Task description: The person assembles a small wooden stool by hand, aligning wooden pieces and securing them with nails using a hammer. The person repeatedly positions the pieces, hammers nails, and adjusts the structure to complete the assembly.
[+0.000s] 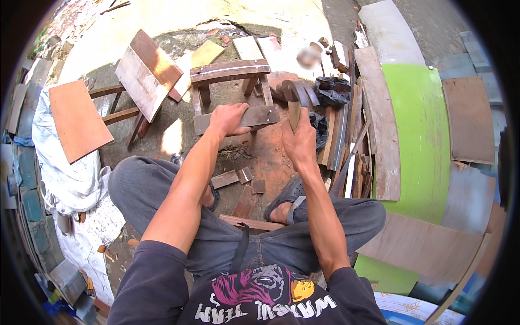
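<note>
I sit low with knees apart, both arms stretched forward. My left hand (pixel 227 119) grips a flat grey-brown piece of wood (pixel 261 115) that lies across the frame of a small wooden stool (pixel 230 71). My right hand (pixel 299 142) is closed around the wooden handle of a hammer (pixel 293 106), whose dark head (pixel 287 90) sits raised just right of the wood piece. The two hands are close together, about a hand's width apart.
Small wood offcuts (pixel 236 177) lie on the ground between my sandalled feet. A stool with a tilted board (pixel 142 70) stands to the left, an orange-brown panel (pixel 77 119) beside it. Stacked planks and a green curved panel (pixel 417 135) fill the right. White sacking (pixel 70 179) lies left.
</note>
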`<state>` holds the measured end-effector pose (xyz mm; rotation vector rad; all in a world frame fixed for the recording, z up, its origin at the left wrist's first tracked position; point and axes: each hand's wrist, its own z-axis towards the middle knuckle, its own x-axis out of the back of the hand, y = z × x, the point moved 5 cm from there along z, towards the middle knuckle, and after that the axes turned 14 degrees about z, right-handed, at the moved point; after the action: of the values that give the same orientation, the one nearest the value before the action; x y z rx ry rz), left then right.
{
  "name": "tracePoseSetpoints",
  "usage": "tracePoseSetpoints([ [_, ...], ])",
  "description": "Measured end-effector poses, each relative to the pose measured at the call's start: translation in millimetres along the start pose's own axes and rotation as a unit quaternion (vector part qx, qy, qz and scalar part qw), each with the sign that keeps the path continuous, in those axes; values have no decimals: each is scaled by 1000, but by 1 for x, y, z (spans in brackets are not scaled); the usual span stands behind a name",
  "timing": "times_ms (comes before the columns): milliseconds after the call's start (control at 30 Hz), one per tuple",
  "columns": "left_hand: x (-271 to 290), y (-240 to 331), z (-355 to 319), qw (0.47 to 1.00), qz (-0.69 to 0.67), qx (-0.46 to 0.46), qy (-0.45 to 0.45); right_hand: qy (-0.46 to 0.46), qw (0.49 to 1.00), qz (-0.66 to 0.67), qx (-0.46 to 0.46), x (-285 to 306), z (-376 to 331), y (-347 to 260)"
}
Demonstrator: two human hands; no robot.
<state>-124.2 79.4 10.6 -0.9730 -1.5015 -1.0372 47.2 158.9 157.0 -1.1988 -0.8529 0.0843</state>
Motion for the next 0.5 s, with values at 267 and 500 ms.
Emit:
tracePoseSetpoints([
  [267, 2, 4, 1, 1000, -7, 2, 3, -59, 996, -26, -61, -20, -13, 40],
  [500, -1, 1, 0, 1000, 1, -6, 10, -86, 989, -61, -108, -4, 8, 19],
])
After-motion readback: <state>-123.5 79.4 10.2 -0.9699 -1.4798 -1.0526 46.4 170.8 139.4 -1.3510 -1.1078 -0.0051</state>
